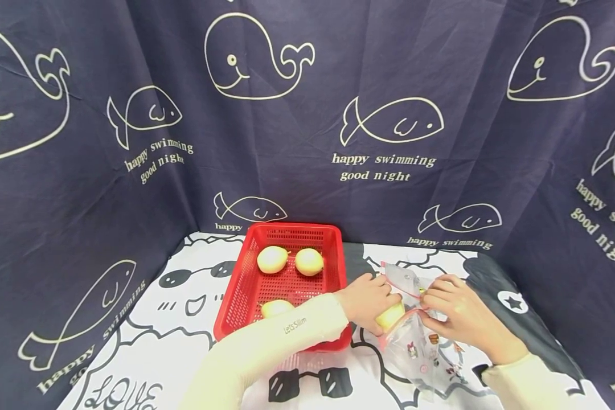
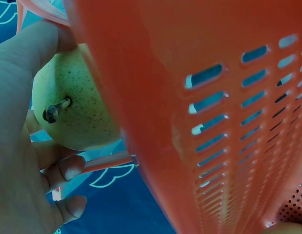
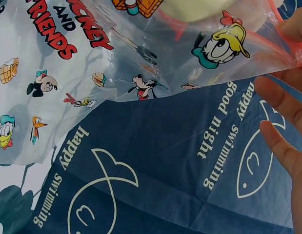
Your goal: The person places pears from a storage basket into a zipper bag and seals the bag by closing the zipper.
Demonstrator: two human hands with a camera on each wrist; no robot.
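Note:
My left hand (image 1: pixel 363 302) grips a yellow pear (image 1: pixel 390 316) at the mouth of a clear zip bag (image 1: pixel 425 359). In the left wrist view the thumb and fingers lie round the speckled pear (image 2: pixel 80 105), its stem facing the camera. My right hand (image 1: pixel 458 313) pinches the bag's red-edged opening and holds it apart. Cartoon figures cover the bag (image 3: pixel 87 78) in the right wrist view, where a pale round shape shows through the plastic at the top. The red basket (image 1: pixel 343 262) stands to the left, with three pears in it, one partly behind the left sleeve.
Two pears, one left (image 1: pixel 272 259) and one right (image 1: pixel 309 262), lie toward the basket's back. The basket's perforated wall (image 2: pixel 136 58) looms close to the left hand. A white and dark printed cloth (image 1: pixel 189 296) covers the table, and a navy curtain (image 1: pixel 307 131) hangs behind.

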